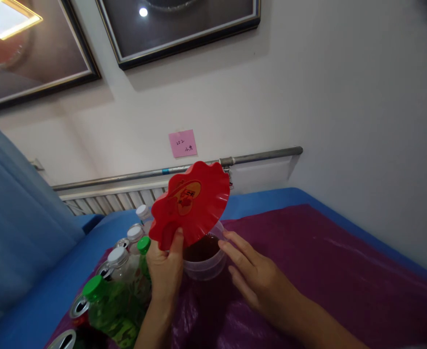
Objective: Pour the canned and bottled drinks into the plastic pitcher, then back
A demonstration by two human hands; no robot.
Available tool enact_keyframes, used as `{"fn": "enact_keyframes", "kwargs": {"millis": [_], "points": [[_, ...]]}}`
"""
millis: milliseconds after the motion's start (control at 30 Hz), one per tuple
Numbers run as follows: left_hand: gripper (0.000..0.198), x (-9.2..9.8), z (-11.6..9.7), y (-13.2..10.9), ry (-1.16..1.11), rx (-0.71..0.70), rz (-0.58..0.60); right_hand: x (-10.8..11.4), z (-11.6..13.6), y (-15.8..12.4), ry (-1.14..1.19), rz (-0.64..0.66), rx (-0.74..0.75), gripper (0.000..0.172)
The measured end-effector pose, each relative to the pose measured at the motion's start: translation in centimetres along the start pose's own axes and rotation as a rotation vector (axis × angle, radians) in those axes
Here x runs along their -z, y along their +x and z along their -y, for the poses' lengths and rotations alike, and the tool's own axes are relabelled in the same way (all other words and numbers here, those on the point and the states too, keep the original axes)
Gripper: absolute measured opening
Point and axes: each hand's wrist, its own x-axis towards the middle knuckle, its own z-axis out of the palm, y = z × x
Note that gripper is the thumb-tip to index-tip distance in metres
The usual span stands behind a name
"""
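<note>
In my left hand (166,271) is a red plastic dish (211,194) with a scalloped edge and a gold print, gripped by its near edge with the thumb on the face I see. It is tilted up above a clear plastic tub (204,271) of dark brown liquid, hiding part of the tub's far rim. My right hand (253,274) is at the tub's right side, fingers stretched out and fingertips by the rim; whether they touch it I cannot tell.
Left of the tub, plastic bottles, among them a green-capped bottle (104,303), stand with opened drink cans (79,306). A purple plastic sheet (296,261) covers the blue surface (282,196). Behind are a metal pipe (267,156), a radiator (115,202) and a pink note (182,143).
</note>
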Motion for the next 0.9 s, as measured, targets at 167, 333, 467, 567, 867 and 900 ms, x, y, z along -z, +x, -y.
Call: {"fn": "enact_keyframes", "kwargs": {"millis": [167,333,467,567,867,900], "points": [[0.037,0.03,-0.10,-0.03,0.008,-0.006,0.000,-0.11,-0.05,-0.05,0.005,-0.012,0.000,0.051],[0.036,0.11,0.21,0.05,0.017,-0.008,0.005,0.14,0.16,0.08,0.017,-0.010,-0.011,0.053],[0.035,0.11,0.41,0.12,0.004,-0.015,0.007,0.18,0.18,0.11,0.018,-0.012,-0.016,0.055],[0.035,0.06,0.44,0.15,-0.002,-0.015,-0.005,0.10,0.14,0.11,0.019,-0.018,-0.021,0.057],[0.035,0.15,0.22,0.10,0.039,-0.014,0.004,0.12,0.17,0.11,0.015,-0.005,-0.009,0.052],[0.035,0.15,0.19,0.11,0.039,-0.013,0.002,0.14,0.19,0.12,0.016,-0.006,-0.013,0.052]]}}
